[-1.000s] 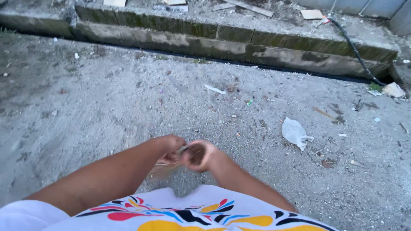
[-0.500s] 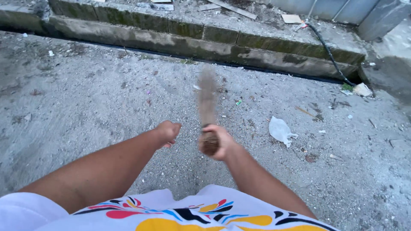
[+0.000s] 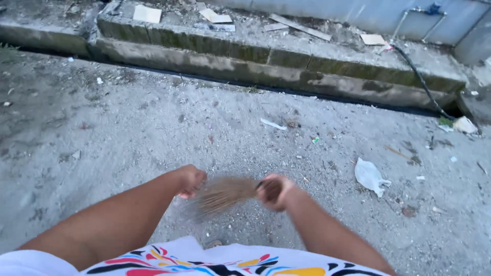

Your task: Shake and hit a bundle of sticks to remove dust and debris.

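Broom bundle (image 3: 225, 193) (short stick kind, blurry mid-swing) is sitting low in front of the person's waist, bristles pointing toward the left hand (image 3: 192, 180). Right hand (image 3: 273, 191) is gripping the bound end, fingers wrapped tight around it. Left hand is curled into a loose fist right at the bristle tips; can't tell if it's actually touching them. Looks like the bristles are getting tapped even before sweeping, so the following move probably needs the tips angled down at the sandy ground (image 3: 128, 133). Plenty of open room ahead; the mossy concrete step (image 3: 286, 66) is bounding the far side, with a crumpled white plastic bag (image 3: 371, 176) lying off to the right.
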